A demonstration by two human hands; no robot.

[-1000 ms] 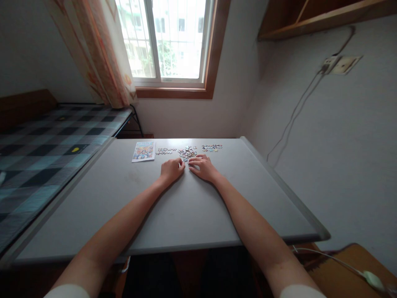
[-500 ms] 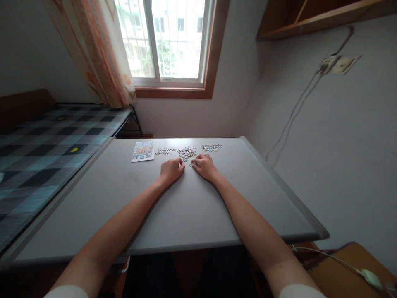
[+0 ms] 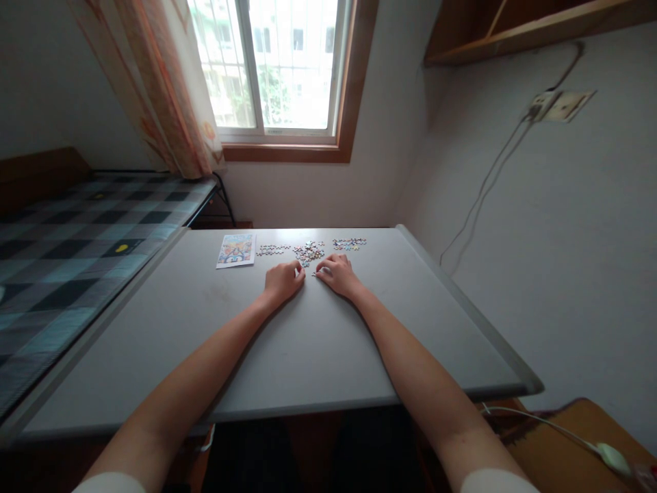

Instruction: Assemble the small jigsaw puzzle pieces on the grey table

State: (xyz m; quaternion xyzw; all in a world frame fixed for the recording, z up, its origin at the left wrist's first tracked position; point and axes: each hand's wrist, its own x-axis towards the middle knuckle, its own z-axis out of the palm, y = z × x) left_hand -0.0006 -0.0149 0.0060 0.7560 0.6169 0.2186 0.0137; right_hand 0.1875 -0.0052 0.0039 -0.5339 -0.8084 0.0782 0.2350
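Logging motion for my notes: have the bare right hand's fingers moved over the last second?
Yes: the bare right hand has drawn its fingers slightly rightward, judged against the grey rectangular table.

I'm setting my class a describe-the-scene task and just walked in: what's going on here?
A person sits at a pale table handling puzzle pieces with bare hands. The right hand has its fingertips at a small piece; whether it is gripped is unclear. The left hand is curled nearby, its contents hidden. Just beyond the hands lies a loose pile, with a group of pieces on either side and a printed picture sheet at the far left.
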